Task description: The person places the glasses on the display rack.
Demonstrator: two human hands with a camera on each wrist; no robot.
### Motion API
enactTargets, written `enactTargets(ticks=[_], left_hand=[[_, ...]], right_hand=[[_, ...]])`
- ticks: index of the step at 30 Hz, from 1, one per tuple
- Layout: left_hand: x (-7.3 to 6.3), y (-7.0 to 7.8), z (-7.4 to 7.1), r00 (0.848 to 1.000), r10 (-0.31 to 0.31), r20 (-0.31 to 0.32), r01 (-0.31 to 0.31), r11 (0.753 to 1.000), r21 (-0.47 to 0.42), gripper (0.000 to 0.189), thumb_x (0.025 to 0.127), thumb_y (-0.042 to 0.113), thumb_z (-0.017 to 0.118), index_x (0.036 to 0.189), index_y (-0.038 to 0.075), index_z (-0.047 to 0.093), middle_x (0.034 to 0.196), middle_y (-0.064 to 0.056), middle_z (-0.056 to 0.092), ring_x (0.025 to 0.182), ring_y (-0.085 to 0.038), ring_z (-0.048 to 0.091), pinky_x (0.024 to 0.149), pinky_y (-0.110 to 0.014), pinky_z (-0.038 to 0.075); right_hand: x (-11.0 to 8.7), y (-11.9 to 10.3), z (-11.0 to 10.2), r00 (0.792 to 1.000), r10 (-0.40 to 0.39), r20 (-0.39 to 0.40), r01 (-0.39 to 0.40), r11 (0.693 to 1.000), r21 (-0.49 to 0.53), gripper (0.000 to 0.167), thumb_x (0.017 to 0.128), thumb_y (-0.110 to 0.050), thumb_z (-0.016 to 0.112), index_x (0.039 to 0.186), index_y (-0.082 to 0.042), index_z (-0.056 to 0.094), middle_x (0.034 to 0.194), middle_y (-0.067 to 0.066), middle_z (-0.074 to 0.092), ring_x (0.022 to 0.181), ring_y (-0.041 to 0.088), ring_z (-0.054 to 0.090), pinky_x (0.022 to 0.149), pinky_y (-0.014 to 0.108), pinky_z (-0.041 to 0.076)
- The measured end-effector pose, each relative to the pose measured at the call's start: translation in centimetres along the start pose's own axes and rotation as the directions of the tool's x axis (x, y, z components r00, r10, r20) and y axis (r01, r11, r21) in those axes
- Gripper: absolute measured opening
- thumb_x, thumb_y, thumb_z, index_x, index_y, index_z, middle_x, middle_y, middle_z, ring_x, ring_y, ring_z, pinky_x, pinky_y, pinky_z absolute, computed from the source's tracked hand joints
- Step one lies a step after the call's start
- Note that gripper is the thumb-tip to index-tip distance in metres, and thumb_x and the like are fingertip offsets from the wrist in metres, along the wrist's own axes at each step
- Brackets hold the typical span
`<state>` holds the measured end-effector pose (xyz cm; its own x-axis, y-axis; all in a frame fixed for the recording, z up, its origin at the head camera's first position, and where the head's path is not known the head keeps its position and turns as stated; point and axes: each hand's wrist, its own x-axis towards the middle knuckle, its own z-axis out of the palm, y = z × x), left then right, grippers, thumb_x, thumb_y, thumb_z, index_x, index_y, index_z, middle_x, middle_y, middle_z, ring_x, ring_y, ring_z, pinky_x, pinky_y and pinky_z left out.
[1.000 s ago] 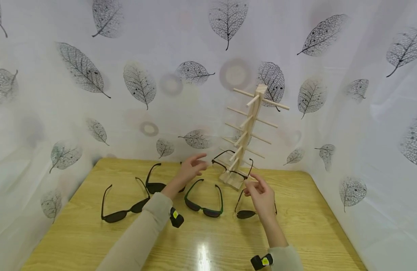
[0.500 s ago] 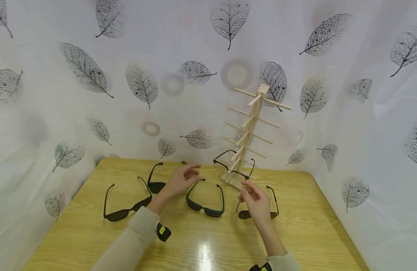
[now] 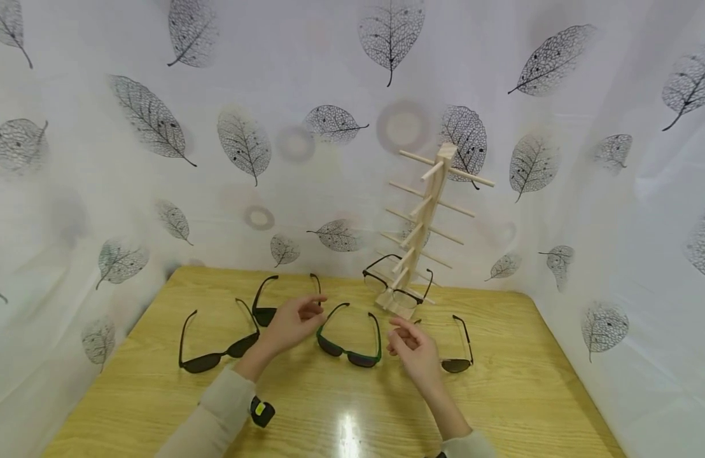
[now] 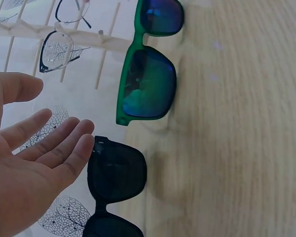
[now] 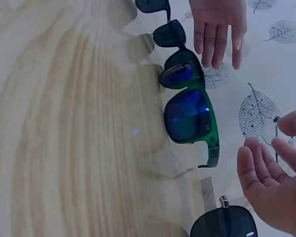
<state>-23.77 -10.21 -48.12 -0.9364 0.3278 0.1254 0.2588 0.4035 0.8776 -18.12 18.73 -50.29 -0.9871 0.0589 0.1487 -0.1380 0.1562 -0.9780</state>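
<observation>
both hands bare and loosely spread, holding nothing: green sunglasses [image 3: 349, 340] flat on table [image 3: 501, 407] between them, just right of left hand [image 3: 291, 322], just left of right hand [image 3: 414, 353].

Both hands hovering over the green sunglasses

Left hand [image 3: 292, 323] and right hand [image 3: 412, 350] hang loose on either side of the green-framed sunglasses [image 3: 349, 340] on the wooden table [image 3: 501, 407], holding nothing. Clear glasses [image 3: 389, 283] sit on the bottom rung of the wooden rack [image 3: 424, 222]; three dark pairs lie around.
</observation>
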Motion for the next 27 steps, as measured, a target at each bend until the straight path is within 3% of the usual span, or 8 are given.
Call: enactTargets(ticks=[10, 23, 25, 27], left_hand=[[-1.1, -0.9, 0.3, 1.0, -0.017, 0.009, 0.017, 0.999, 0.029, 0.043, 0.103, 0.02, 0.068, 0.145, 0.013, 0.063, 0.119, -0.01, 0.075, 0.108, -0.024, 0.072, 0.092, -0.045, 0.059], [-1.8, -2.6, 1.3, 1.0, -0.023, 0.013, 0.022, 0.997, 0.072, 0.046, 0.103, 0.024, 0.069, 0.146, 0.008, 0.062, 0.117, -0.008, 0.075, 0.104, -0.024, 0.072, 0.089, -0.046, 0.06], [-1.8, -2.8, 1.4, 1.0, -0.015, 0.008, 0.014, 0.998, 0.062, 0.046, 0.102, 0.021, 0.07, 0.145, 0.006, 0.063, 0.116, -0.01, 0.076, 0.104, -0.024, 0.073, 0.099, -0.053, 0.056], [-1.7, -3.1, 1.6, 1.0, -0.005, 0.004, 0.005, 0.999, 0.054, 0.045, 0.101, 0.018, 0.071, 0.144, 0.005, 0.063, 0.115, -0.011, 0.077, 0.103, -0.026, 0.074, 0.114, -0.064, 0.043]], right_hand=[[-0.7, 0.7, 0.8, 0.997, 0.049, 0.066, -0.045, 0.998, -0.053, 0.032, 0.103, -0.01, 0.069, 0.132, 0.002, 0.069, 0.098, 0.023, 0.071, 0.075, 0.021, 0.07, 0.072, 0.034, 0.063], [-1.2, 1.2, 1.4, 0.995, 0.085, 0.044, -0.079, 0.989, -0.127, 0.031, 0.102, -0.011, 0.069, 0.132, -0.002, 0.071, 0.101, 0.019, 0.074, 0.074, 0.025, 0.071, 0.07, 0.036, 0.063], [-1.3, 1.2, 1.5, 0.995, 0.092, 0.043, -0.085, 0.987, -0.136, 0.03, 0.102, -0.011, 0.069, 0.131, -0.002, 0.071, 0.103, 0.018, 0.074, 0.075, 0.024, 0.072, 0.07, 0.034, 0.063], [-1.3, 1.3, 1.6, 0.995, 0.093, 0.037, -0.086, 0.986, -0.146, 0.029, 0.101, -0.009, 0.069, 0.129, 0.0, 0.072, 0.104, 0.017, 0.073, 0.075, 0.024, 0.073, 0.068, 0.033, 0.063]])
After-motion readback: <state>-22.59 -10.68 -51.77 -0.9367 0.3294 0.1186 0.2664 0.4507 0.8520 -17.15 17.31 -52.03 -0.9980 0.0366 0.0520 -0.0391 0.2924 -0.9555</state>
